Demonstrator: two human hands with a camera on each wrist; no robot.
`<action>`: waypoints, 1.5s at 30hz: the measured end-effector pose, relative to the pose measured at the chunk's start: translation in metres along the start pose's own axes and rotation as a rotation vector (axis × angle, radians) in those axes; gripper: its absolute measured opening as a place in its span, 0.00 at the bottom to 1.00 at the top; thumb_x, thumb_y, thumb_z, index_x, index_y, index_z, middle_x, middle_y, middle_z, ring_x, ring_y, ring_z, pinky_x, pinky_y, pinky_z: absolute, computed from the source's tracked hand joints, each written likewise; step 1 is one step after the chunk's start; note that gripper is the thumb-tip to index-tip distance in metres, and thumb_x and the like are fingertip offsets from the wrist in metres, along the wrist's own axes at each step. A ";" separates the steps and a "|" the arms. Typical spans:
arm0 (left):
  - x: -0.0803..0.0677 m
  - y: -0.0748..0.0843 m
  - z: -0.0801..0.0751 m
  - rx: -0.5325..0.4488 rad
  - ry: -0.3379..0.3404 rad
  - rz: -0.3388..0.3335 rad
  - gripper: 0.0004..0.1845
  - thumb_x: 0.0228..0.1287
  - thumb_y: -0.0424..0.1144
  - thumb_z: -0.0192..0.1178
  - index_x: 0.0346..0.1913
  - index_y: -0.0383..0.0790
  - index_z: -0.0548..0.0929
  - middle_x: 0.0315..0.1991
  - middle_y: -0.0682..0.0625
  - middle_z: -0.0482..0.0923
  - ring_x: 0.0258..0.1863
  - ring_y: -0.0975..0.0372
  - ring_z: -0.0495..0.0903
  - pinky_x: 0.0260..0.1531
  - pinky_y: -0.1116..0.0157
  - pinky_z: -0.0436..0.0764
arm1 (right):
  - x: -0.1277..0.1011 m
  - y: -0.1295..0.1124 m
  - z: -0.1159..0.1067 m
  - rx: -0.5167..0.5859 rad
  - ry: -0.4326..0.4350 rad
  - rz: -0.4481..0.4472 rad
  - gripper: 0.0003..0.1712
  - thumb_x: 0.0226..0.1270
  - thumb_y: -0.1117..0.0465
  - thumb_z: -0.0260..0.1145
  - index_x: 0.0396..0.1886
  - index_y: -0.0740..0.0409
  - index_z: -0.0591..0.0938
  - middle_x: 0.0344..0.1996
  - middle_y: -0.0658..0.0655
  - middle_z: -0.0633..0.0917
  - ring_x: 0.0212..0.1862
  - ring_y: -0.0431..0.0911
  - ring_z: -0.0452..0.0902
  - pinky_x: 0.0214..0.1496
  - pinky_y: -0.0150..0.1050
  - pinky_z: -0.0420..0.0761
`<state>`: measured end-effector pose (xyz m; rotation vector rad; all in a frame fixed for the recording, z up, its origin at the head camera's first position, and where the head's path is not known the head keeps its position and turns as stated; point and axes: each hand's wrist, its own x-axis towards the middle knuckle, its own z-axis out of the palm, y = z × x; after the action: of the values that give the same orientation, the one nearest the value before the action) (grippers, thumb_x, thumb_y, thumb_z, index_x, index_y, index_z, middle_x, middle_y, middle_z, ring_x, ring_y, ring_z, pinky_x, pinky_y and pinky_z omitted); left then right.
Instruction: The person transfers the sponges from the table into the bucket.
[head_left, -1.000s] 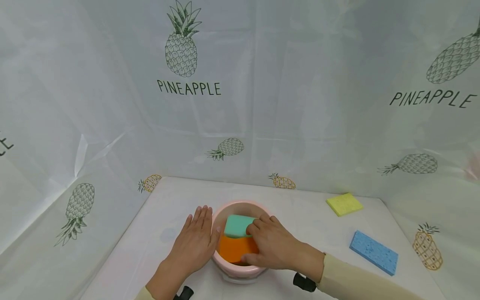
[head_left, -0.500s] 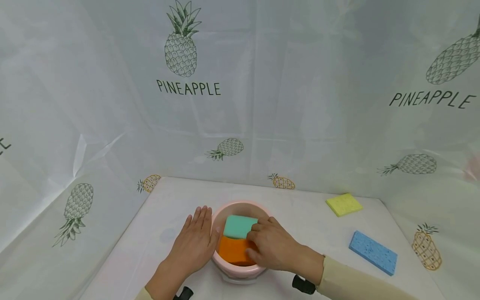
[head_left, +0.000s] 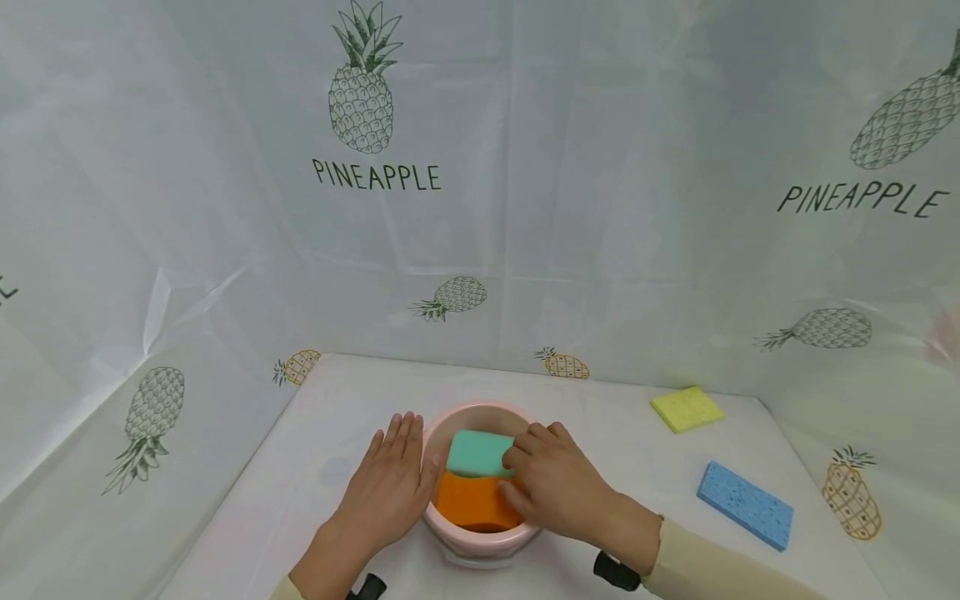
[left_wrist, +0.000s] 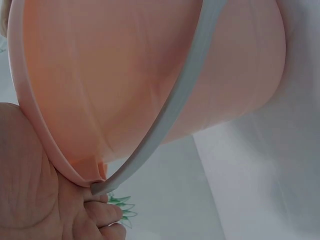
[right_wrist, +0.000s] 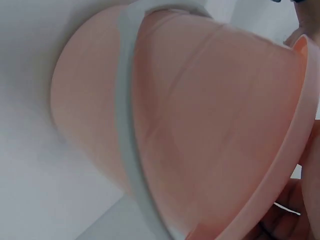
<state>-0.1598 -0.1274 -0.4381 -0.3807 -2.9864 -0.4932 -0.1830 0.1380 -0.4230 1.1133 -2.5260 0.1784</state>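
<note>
You are working in a makeshift recording booth, not a lived-in room. A white plastic sheet (head_left: 525, 208) printed with pineapples and the word PINEAPPLE hangs on the far, left and right sides and closes off everything beyond. The same kind of white cover lies over the small table (head_left: 600, 433). On it are only staged props: a pink bucket (head_left: 480, 533), a yellow sponge (head_left: 687, 408) and a blue sponge (head_left: 745, 505) to the right.

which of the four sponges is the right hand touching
The green sponge, inside the pink bucket above the orange sponge; the right hand touches it.
</note>
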 end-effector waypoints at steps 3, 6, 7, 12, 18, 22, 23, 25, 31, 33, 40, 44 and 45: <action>-0.001 0.000 0.000 -0.005 -0.005 -0.003 0.37 0.86 0.53 0.43 0.81 0.25 0.58 0.82 0.32 0.57 0.84 0.41 0.53 0.81 0.39 0.53 | -0.004 0.008 -0.002 -0.042 0.087 0.008 0.08 0.66 0.50 0.74 0.37 0.47 0.87 0.34 0.44 0.83 0.39 0.42 0.71 0.45 0.38 0.68; -0.001 0.000 -0.001 -0.013 -0.007 -0.010 0.37 0.86 0.53 0.43 0.81 0.25 0.58 0.82 0.32 0.57 0.84 0.41 0.53 0.81 0.39 0.52 | -0.010 0.016 -0.006 -0.073 0.107 0.052 0.07 0.68 0.49 0.73 0.39 0.45 0.87 0.36 0.44 0.84 0.43 0.43 0.73 0.48 0.40 0.70; -0.001 0.000 -0.001 -0.015 -0.008 -0.011 0.37 0.86 0.53 0.43 0.81 0.26 0.58 0.82 0.32 0.57 0.84 0.41 0.53 0.81 0.39 0.52 | -0.012 0.020 -0.007 -0.085 0.108 0.067 0.07 0.69 0.49 0.72 0.39 0.45 0.86 0.37 0.44 0.84 0.44 0.43 0.73 0.49 0.41 0.71; -0.001 -0.001 -0.001 -0.020 -0.008 -0.011 0.37 0.86 0.53 0.43 0.81 0.25 0.58 0.82 0.32 0.56 0.84 0.41 0.53 0.81 0.39 0.52 | -0.024 0.039 -0.011 -0.134 0.136 0.126 0.11 0.68 0.50 0.73 0.43 0.50 0.86 0.40 0.48 0.85 0.46 0.47 0.75 0.50 0.45 0.73; -0.002 -0.001 -0.002 -0.026 -0.016 -0.015 0.37 0.87 0.53 0.42 0.81 0.25 0.57 0.82 0.32 0.55 0.84 0.41 0.52 0.81 0.40 0.51 | -0.044 0.064 -0.010 -0.214 0.186 0.134 0.18 0.64 0.50 0.73 0.46 0.57 0.85 0.42 0.53 0.85 0.47 0.52 0.77 0.51 0.51 0.74; -0.003 -0.001 -0.002 -0.029 -0.017 -0.011 0.37 0.87 0.53 0.43 0.81 0.25 0.57 0.82 0.32 0.55 0.84 0.41 0.52 0.81 0.39 0.52 | -0.057 0.081 -0.007 -0.269 0.218 0.121 0.21 0.73 0.47 0.60 0.47 0.61 0.83 0.41 0.57 0.84 0.47 0.56 0.77 0.51 0.54 0.75; -0.003 -0.002 -0.001 -0.030 -0.017 -0.010 0.37 0.87 0.53 0.43 0.81 0.25 0.57 0.82 0.32 0.55 0.84 0.41 0.52 0.81 0.39 0.52 | -0.060 0.085 -0.006 -0.283 0.226 0.118 0.23 0.75 0.46 0.56 0.47 0.62 0.83 0.41 0.58 0.84 0.46 0.57 0.77 0.50 0.55 0.76; -0.003 -0.002 -0.001 -0.029 -0.018 -0.008 0.37 0.87 0.53 0.43 0.81 0.25 0.57 0.82 0.32 0.55 0.84 0.41 0.52 0.81 0.39 0.52 | -0.067 0.093 -0.003 -0.311 0.244 0.112 0.28 0.79 0.45 0.48 0.47 0.65 0.82 0.41 0.60 0.84 0.46 0.58 0.77 0.49 0.57 0.76; -0.002 -0.001 -0.001 -0.020 -0.018 -0.004 0.37 0.87 0.53 0.43 0.81 0.26 0.57 0.82 0.32 0.56 0.84 0.41 0.52 0.81 0.39 0.52 | -0.094 0.122 0.008 -0.401 0.284 0.127 0.34 0.81 0.42 0.40 0.45 0.68 0.81 0.39 0.63 0.83 0.44 0.61 0.78 0.44 0.58 0.77; -0.002 -0.001 -0.001 -0.022 -0.017 -0.001 0.37 0.87 0.53 0.43 0.81 0.25 0.57 0.82 0.32 0.56 0.84 0.41 0.52 0.81 0.39 0.52 | -0.104 0.130 0.010 -0.421 0.283 0.135 0.36 0.82 0.42 0.38 0.45 0.69 0.80 0.40 0.63 0.83 0.44 0.62 0.78 0.44 0.59 0.77; -0.001 0.000 -0.001 -0.022 -0.017 0.004 0.37 0.86 0.53 0.44 0.81 0.25 0.58 0.82 0.32 0.56 0.84 0.41 0.53 0.81 0.39 0.53 | -0.144 0.157 0.011 -0.446 0.173 0.186 0.43 0.81 0.38 0.28 0.48 0.69 0.78 0.43 0.64 0.82 0.48 0.63 0.77 0.47 0.62 0.77; -0.001 -0.001 -0.001 -0.021 -0.016 0.008 0.37 0.87 0.53 0.43 0.81 0.24 0.58 0.82 0.32 0.56 0.84 0.41 0.53 0.81 0.39 0.53 | -0.169 0.171 0.007 -0.448 0.070 0.210 0.35 0.79 0.39 0.44 0.49 0.68 0.78 0.45 0.64 0.82 0.50 0.63 0.76 0.52 0.65 0.76; -0.001 -0.001 -0.001 -0.017 -0.017 0.006 0.37 0.87 0.53 0.43 0.81 0.25 0.58 0.82 0.32 0.56 0.84 0.41 0.53 0.81 0.39 0.53 | -0.175 0.175 0.005 -0.450 0.038 0.218 0.32 0.76 0.40 0.53 0.49 0.67 0.78 0.45 0.64 0.82 0.50 0.64 0.76 0.53 0.66 0.75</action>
<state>-0.1591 -0.1284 -0.4376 -0.3977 -2.9982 -0.5175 -0.2043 0.3754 -0.4894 0.6529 -2.4742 -0.2974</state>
